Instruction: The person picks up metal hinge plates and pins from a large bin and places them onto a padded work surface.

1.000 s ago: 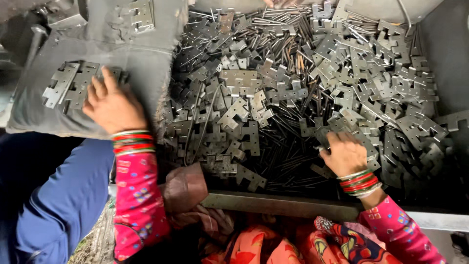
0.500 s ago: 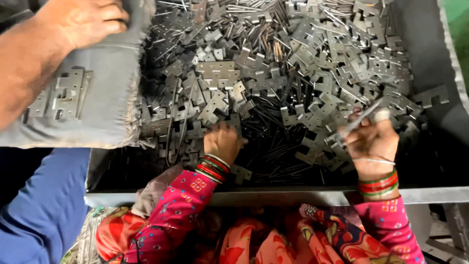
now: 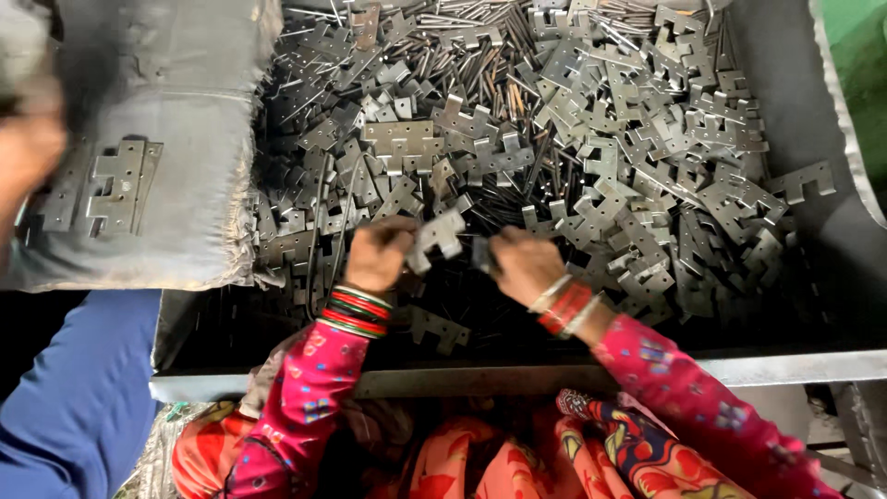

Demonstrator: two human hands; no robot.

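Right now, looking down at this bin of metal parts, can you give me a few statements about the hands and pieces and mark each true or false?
1. The left hand holds a flat metal hinge plate. True.
2. The right hand rests on the grey cloth pad. False: it is over the metal bin, close to the left hand.
3. The bin holds hinge plates mixed with thin metal pins. True.
4. The grey cloth pad is bare. False: assembled hinges lie on it.
5. Both wrists wear bangles. True.
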